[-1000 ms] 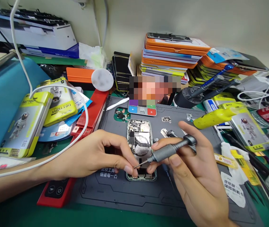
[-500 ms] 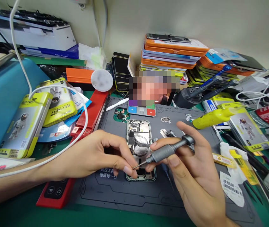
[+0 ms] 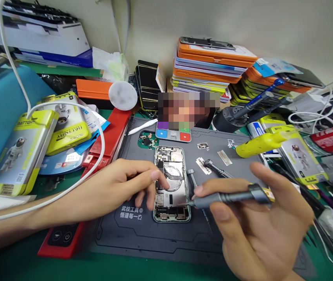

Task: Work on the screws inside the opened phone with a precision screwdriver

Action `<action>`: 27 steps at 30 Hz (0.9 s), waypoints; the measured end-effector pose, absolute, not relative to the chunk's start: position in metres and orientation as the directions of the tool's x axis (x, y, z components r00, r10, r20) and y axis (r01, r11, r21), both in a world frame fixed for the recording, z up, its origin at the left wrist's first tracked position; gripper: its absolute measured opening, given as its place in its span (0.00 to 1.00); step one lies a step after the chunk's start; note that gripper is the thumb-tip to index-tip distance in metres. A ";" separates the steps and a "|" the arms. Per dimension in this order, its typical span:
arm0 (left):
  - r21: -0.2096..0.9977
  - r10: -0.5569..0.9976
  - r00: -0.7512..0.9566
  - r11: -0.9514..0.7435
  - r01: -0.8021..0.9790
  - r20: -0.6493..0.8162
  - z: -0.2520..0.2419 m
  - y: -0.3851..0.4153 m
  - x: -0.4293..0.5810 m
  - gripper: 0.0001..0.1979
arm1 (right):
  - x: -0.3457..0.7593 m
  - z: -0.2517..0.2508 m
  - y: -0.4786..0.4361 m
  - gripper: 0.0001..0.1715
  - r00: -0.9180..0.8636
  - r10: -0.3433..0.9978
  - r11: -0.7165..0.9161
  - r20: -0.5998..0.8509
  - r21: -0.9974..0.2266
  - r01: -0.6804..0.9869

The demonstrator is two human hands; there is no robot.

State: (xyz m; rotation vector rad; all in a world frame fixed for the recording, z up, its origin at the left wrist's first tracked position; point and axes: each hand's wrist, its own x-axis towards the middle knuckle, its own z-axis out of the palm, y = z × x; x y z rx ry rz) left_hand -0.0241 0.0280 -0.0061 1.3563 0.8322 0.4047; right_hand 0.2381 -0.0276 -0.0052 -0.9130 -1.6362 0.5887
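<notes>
An opened phone lies on the dark grey work mat, its inner parts and a round coil showing. My right hand holds a grey screwdriver between thumb and fingers, nearly level. Its thin tip points left, over the lower part of the phone; whether it touches cannot be made out. My left hand hangs over the phone's left edge, fingers bent loosely and apart, with nothing visible in them. More screwdrivers and a razor blade lie just right of the phone.
A red device runs along the mat's left side. A white cable crosses over my left forearm. Yellow battery boxes stand at left, a yellow bottle and a screwdriver holder at right. Stacked orange cases stand behind.
The screwdriver tip has left my left fingertips and moved right. My right hand has shifted right, and my left fingers have parted and lifted a little up the phone.
</notes>
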 end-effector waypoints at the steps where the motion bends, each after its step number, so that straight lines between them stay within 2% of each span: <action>1: 0.956 0.689 0.664 0.200 0.213 -0.292 -0.005 0.028 -0.024 0.18 | 0.241 -0.003 -0.028 0.42 -0.132 0.775 0.623 0.618 -0.711 0.326; 4: 0.948 0.679 0.663 0.197 0.249 -0.315 -0.001 0.027 -0.022 0.19 | 0.249 0.000 -0.026 0.49 -0.265 0.682 0.715 0.682 -0.545 0.438; 7: 0.942 0.679 0.655 0.200 0.269 -0.331 0.001 0.027 -0.022 0.19 | 0.251 -0.003 -0.027 0.50 -0.319 0.653 0.742 0.687 -0.495 0.453; 13: 0.939 0.676 0.657 0.179 0.292 -0.333 0.001 0.028 -0.022 0.19 | 0.244 -0.015 -0.035 0.45 -0.412 0.665 0.746 0.622 -0.542 0.387; 27: 0.941 0.680 0.669 0.096 0.325 -0.301 0.003 0.030 -0.021 0.21 | 0.241 -0.023 -0.040 0.38 -0.436 0.684 0.727 0.585 -0.593 0.345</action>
